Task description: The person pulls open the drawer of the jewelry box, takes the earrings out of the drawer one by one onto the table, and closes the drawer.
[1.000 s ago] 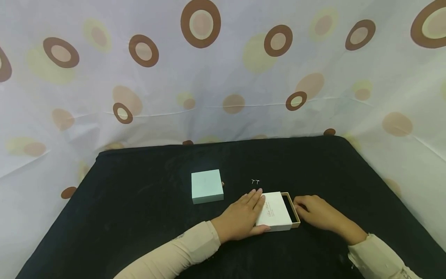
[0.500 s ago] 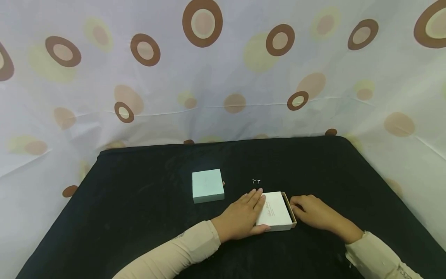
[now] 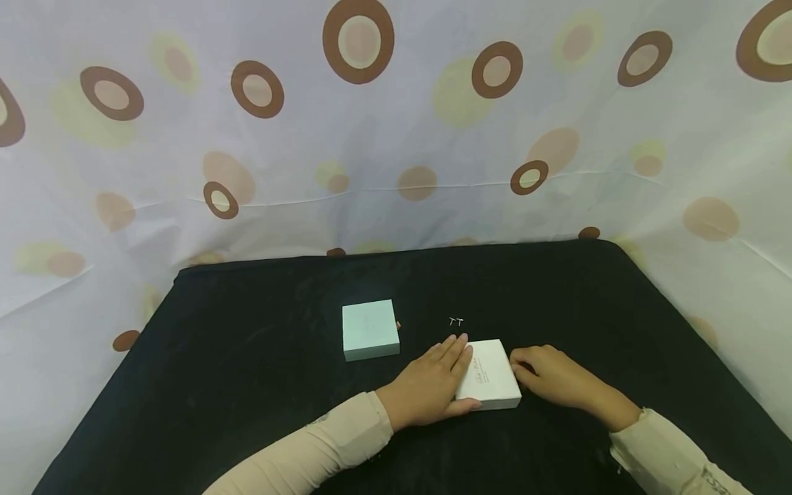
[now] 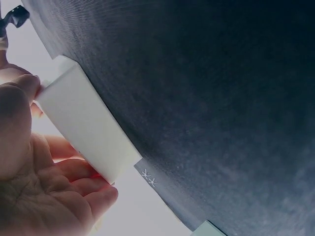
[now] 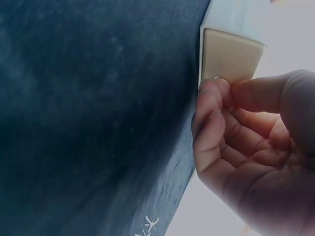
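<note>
A white slide-out box (image 3: 491, 377) with red lettering lies on the black cloth. My left hand (image 3: 427, 385) spans its left end, with fingers over the top and thumb at the near edge. In the left wrist view the same hand (image 4: 54, 182) grips opposite edges of the white box (image 4: 88, 120). My right hand (image 3: 551, 375) touches the box's right end with curled fingers. In the right wrist view, thumb and fingertips meet against the tan drawer end (image 5: 231, 54), which sits inside the white sleeve (image 5: 236, 17). Whether they pinch a pull tab is hidden.
A pale turquoise box (image 3: 370, 330) with a small tan tab on its right side stands left of the white one. Two tiny silvery T-shaped pieces (image 3: 456, 321) lie behind the white box. A dotted curtain (image 3: 383, 137) hangs beyond the cloth-covered table (image 3: 266, 371).
The tan drawer has slid left into the white sleeve and its dark interior is out of sight. My right hand has moved left with it; the left hand has stayed in place.
</note>
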The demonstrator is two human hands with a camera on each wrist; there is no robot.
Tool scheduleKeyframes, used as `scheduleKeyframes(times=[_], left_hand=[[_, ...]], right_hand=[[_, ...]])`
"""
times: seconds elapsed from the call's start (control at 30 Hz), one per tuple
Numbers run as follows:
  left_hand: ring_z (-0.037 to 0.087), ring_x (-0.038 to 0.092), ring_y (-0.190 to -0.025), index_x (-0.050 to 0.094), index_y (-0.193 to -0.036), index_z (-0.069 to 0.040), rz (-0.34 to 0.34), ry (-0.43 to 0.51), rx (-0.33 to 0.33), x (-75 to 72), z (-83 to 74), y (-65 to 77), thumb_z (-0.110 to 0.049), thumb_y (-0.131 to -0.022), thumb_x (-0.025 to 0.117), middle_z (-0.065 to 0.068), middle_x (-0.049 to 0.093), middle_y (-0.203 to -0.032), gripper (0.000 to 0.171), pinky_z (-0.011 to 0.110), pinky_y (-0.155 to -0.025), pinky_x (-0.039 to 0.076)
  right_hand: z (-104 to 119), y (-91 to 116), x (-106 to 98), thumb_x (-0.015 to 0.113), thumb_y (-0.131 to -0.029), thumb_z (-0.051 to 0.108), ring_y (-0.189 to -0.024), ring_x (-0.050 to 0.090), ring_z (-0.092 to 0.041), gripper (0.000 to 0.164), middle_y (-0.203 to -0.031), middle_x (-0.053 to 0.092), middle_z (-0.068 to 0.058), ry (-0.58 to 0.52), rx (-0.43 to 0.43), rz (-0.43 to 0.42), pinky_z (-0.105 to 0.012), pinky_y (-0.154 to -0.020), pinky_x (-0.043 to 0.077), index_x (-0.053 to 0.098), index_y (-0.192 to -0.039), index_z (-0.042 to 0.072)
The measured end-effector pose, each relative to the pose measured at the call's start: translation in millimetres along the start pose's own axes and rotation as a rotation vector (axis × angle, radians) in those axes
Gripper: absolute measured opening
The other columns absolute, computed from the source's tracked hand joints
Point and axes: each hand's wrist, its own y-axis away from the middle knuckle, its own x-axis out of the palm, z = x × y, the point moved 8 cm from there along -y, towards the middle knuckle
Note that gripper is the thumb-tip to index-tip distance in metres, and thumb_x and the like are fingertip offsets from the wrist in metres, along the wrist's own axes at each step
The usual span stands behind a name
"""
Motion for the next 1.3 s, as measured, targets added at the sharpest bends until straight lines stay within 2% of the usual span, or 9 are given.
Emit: scheduleKeyframes(times=[0.7, 0.97, 1.1, 1.27, 1.3], left_hand=[[0.026, 0.025, -0.144, 0.029, -0.15, -0.003, 0.011, 0.009, -0.013, 2.7, 0.9, 2.6, -0.061, -0.096, 0.036, 0.014, 0.024, -0.157, 0.079, 0.033, -0.115, 0.025], [0.026, 0.022, -0.145, 0.027, -0.15, -0.003, 0.014, 0.031, -0.008, 3.7, 3.4, 4.9, -0.061, -0.097, 0.036, 0.014, 0.023, -0.157, 0.079, 0.032, -0.116, 0.022], [0.027, 0.018, -0.146, 0.022, -0.152, -0.003, 0.038, 0.07, -0.01, 6.9, 3.4, 6.2, -0.059, -0.098, 0.034, 0.015, 0.018, -0.159, 0.079, 0.033, -0.116, 0.022], [0.03, 0.005, -0.148, 0.014, -0.154, -0.006, 0.073, 0.151, -0.025, 10.6, 1.7, 6.4, -0.058, -0.098, 0.031, 0.013, 0.004, -0.161, 0.079, 0.042, -0.117, 0.02], [0.03, 0.003, -0.148, 0.014, -0.154, -0.006, 0.076, 0.159, -0.025, 10.5, 0.9, 6.2, -0.059, -0.098, 0.031, 0.012, 0.001, -0.161, 0.079, 0.045, -0.117, 0.019]], right_hand=[[4, -1, 7, 0.053, -0.098, 0.012, -0.048, 0.038, -0.001, 0.023, -0.059, 0.042, 0.01, 0.009, 0.013, 0.018, -0.02, -0.045, 0.035, 0.054, -0.076, 0.017], [2, 0, 6, 0.053, -0.097, 0.015, -0.044, 0.042, -0.002, 0.031, -0.055, 0.05, 0.011, -0.028, 0.05, 0.111, -0.02, -0.042, 0.035, 0.059, -0.066, 0.017], [6, 7, 6, 0.053, -0.098, 0.019, -0.042, 0.046, -0.003, 0.034, -0.05, 0.052, 0.01, -0.077, 0.056, 0.2, -0.02, -0.041, 0.037, 0.062, -0.066, 0.016], [23, 21, 1, 0.054, -0.098, 0.02, -0.04, 0.047, 0.001, 0.033, -0.047, 0.05, 0.011, -0.172, -0.016, 0.293, -0.02, -0.039, 0.038, 0.063, -0.067, 0.017], [28, 22, -1, 0.054, -0.099, 0.02, -0.04, 0.047, 0.002, 0.032, -0.048, 0.051, 0.012, -0.189, -0.056, 0.294, -0.02, -0.039, 0.039, 0.064, -0.068, 0.017]])
